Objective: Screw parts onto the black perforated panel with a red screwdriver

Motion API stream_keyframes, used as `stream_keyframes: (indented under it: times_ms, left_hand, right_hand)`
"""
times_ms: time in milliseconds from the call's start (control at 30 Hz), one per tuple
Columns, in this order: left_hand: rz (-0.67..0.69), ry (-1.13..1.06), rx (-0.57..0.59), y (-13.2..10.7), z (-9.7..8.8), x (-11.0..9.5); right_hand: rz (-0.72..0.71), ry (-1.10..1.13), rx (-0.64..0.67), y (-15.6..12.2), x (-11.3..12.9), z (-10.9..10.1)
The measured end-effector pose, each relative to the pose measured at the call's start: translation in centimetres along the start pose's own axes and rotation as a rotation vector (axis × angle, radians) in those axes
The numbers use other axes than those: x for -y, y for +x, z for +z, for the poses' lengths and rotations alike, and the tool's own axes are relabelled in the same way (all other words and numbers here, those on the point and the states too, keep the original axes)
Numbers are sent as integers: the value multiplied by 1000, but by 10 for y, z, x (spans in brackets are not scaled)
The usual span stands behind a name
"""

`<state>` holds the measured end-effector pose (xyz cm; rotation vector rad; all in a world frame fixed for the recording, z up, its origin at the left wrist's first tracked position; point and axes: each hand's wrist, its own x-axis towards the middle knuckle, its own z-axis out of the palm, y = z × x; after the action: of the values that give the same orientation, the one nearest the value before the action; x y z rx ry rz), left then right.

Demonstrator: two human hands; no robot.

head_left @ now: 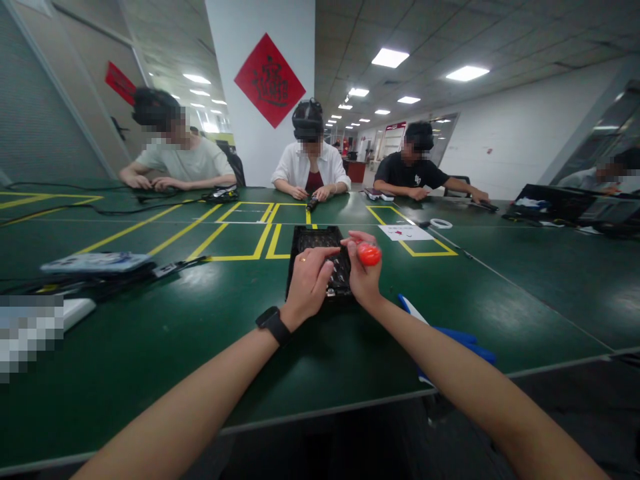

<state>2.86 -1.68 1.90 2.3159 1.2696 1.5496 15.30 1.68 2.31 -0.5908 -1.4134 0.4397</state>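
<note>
A black, open-topped tray-like case [330,288] lies on the green table in front of me, with small parts inside that I cannot make out. My right hand [364,277] is wrapped around a screwdriver [369,254]; only its rounded orange-red handle end shows, and the shaft is hidden. Over the left part of the case rests my left hand [311,280], its index finger stretched toward my right fingertips and the thumb apart. A dark watch [273,325] is on my left wrist. Under my right forearm lie blue and white gloves [457,335].
Yellow tape lines mark the green table [240,380]. To the left are a pale blue flat box [95,262] and black cables [165,267]. A white printed sheet [406,233] and a tape roll [441,224] lie ahead right. Several people sit across the table.
</note>
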Motion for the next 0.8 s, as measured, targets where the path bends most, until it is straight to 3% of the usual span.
stream_keyframes:
  times_ms: [67, 167, 300, 400, 467, 567, 633, 700, 800]
  left_hand:
    - [-22, -184, 1, 0, -1, -4]
    - [-41, -391, 112, 2, 1, -7]
    - [-123, -295, 232, 5, 4, -9]
    - [-121, -139, 156, 9, 1, -10]
    - [-128, -47, 41, 15, -6, -3]
    - [-222, 102, -213, 23, -20, 26]
    - [-330, 194, -291, 24, -29, 57]
    - [-499, 269, -238, 21, -36, 90]
    - [-766, 369, -87, 13, -40, 127]
  right_hand:
    - [-90, -153, 25, 3, 1, -5]
    - [-164, -334, 29, 6, -5, -11]
    - [-178, -507, 43, 10, -12, -12]
    - [-187, -561, 71, 14, -11, -9]
    - [-173, -519, 6, 20, -13, -11]
    - [-69, -354, -225, 32, -34, -23]
    - [125, -242, -348, 38, -57, -35]
    - [417, -269, -357, 39, -81, -45]
    - [527, -323, -304, 39, -107, -49]
